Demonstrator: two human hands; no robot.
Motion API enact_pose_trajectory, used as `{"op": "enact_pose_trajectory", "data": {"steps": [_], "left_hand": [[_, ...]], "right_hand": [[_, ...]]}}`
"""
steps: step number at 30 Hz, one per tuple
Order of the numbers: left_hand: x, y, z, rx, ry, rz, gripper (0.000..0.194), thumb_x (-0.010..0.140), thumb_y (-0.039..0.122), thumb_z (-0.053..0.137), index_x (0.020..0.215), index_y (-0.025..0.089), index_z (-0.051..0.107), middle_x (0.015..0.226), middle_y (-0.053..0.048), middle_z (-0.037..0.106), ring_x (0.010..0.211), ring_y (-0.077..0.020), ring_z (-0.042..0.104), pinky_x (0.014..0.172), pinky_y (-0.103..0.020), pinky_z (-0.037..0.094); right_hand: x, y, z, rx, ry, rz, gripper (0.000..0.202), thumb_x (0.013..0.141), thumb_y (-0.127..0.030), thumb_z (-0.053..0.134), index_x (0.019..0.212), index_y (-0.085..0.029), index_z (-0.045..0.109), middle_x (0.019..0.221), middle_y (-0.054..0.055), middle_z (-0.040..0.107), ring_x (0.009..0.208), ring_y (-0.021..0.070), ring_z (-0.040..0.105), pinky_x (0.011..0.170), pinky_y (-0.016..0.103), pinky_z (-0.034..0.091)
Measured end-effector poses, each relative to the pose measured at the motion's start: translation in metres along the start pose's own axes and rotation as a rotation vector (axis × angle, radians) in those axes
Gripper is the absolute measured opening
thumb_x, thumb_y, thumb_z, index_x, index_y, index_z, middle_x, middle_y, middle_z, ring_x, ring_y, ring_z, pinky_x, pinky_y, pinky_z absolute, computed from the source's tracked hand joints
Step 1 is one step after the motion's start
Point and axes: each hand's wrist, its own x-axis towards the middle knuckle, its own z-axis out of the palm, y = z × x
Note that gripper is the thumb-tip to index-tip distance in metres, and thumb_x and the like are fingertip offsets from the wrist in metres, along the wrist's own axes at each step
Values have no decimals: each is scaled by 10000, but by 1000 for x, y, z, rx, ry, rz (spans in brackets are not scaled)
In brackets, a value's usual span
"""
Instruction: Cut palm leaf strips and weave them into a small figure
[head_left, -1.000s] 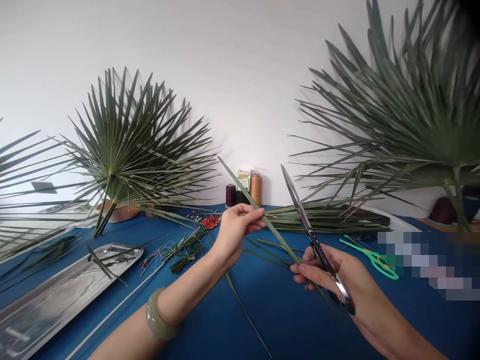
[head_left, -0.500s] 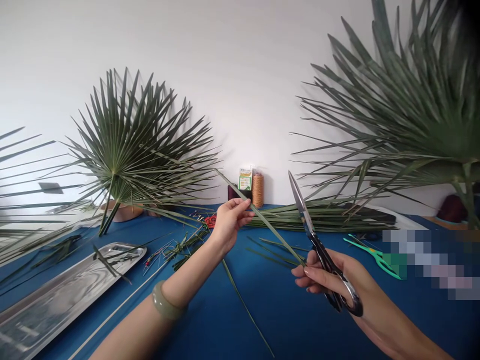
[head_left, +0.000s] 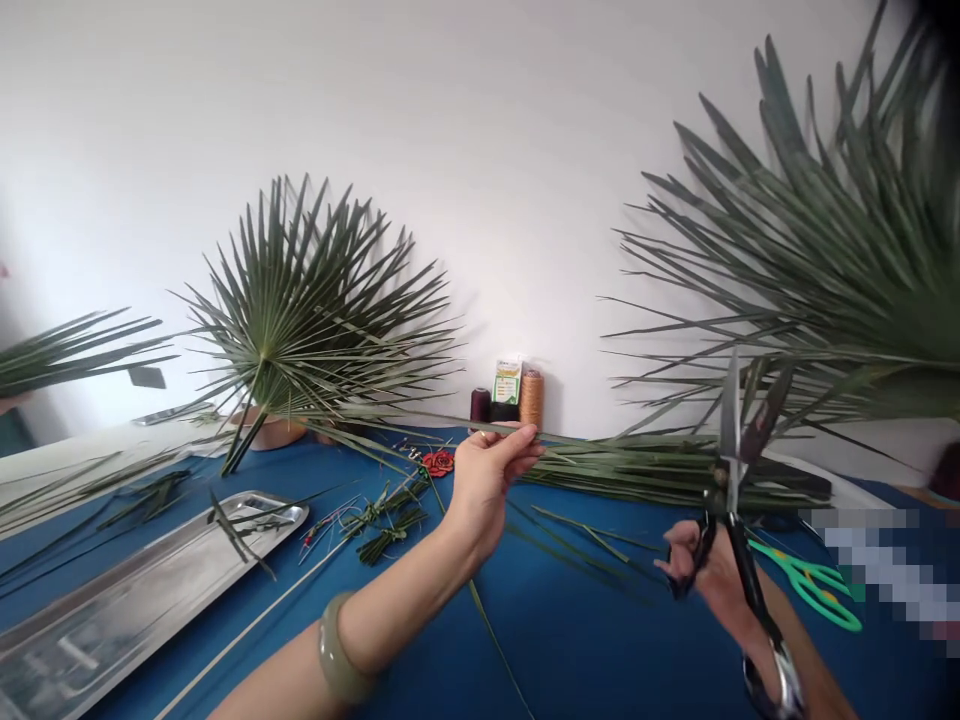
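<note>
While our left hand [head_left: 480,490] pinches a leaf strip [head_left: 495,425] at centre, our right hand [head_left: 721,595] grips opened scissors [head_left: 731,470] by the handles, near right. We judge the strip light, pliable, best taken mid-length.

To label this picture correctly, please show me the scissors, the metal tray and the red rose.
Scissors [head_left: 729,476]: head view, near the pivot.
Metal tray [head_left: 176,572]: head view, bare bottom.
Red rose [head_left: 438,464]: head view, its middle.

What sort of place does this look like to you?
Probably a craft workspace: the right hand holds open scissors, and a bundle of long leaves and an orange thread spool sit near the wall.
</note>
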Motion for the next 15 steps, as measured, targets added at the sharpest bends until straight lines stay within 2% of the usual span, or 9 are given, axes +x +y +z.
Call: {"op": "enact_pose_trajectory", "data": {"steps": [5, 8, 12, 15], "left_hand": [[-11, 3, 6, -143, 64, 44, 130, 650, 161, 735, 709, 118, 628, 629, 12, 626, 621, -74, 641, 591, -121, 508], [-23, -3, 11, -188, 52, -22, 129, 648, 146, 739, 700, 118, 625, 641, 9, 622, 636, -84, 642, 603, -133, 519], [-37, -14, 17, -228, 30, -152, 120, 651, 129, 737, 704, 95, 635, 671, -29, 638, 653, -106, 645, 627, -161, 534], [-41, -18, 19, -259, 36, -195, 90, 670, 117, 719, 704, 86, 642, 698, -45, 648, 676, -110, 646, 666, -171, 538]], "right_hand": [[-9, 12, 11, 5, -96, 52, 314, 688, -546, 607, 746, -237, 608, 560, -12, 546, 497, 161, 565, 511, 244, 508], [-18, 7, 17, -11, -149, 146, 309, 670, -543, 612, 735, -241, 612, 553, -22, 511, 476, 142, 524, 451, 209, 468], [-25, -8, 22, 4, -179, 221, 288, 640, -507, 632, 718, -236, 574, 576, -40, 425, 504, 128, 456, 487, 210, 463], [-28, -13, 22, -5, -179, 274, 261, 628, -454, 663, 694, -230, 546, 568, -67, 343, 468, 97, 385, 470, 190, 436]]}}
